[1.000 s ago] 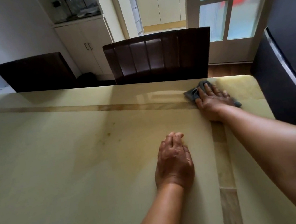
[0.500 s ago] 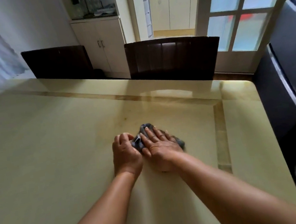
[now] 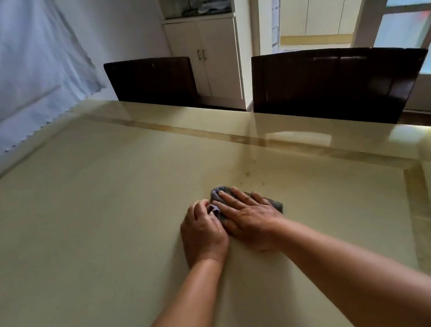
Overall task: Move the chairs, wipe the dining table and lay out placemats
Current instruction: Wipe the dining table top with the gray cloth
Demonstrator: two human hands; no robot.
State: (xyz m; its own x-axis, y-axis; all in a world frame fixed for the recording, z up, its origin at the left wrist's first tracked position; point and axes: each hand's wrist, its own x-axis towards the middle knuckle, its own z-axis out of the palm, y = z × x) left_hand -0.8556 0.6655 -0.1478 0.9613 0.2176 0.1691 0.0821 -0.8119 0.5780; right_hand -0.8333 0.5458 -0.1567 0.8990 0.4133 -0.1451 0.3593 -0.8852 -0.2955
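Grey, crumpled wiping cloth (image 3: 220,194) is pressed flat onto the glossy cream stone dining table (image 3: 78,226) by the right hand (image 3: 247,216), whose fingers are spread straight over it. At its 9 o'clock edge a fold is pinched by the curled fingers of the left hand (image 3: 204,233). Most of the cloth is hidden under both hands. At 12 o'clock two dark brown high-backed chairs (image 3: 331,84) are set against the far table edge, their seats concealed. A pale blue sheet (image 3: 7,68) is hung at 10 o'clock, a cream cabinet (image 3: 210,60) behind. Faint brown marks are seen near the cloth; their nature cannot be told.
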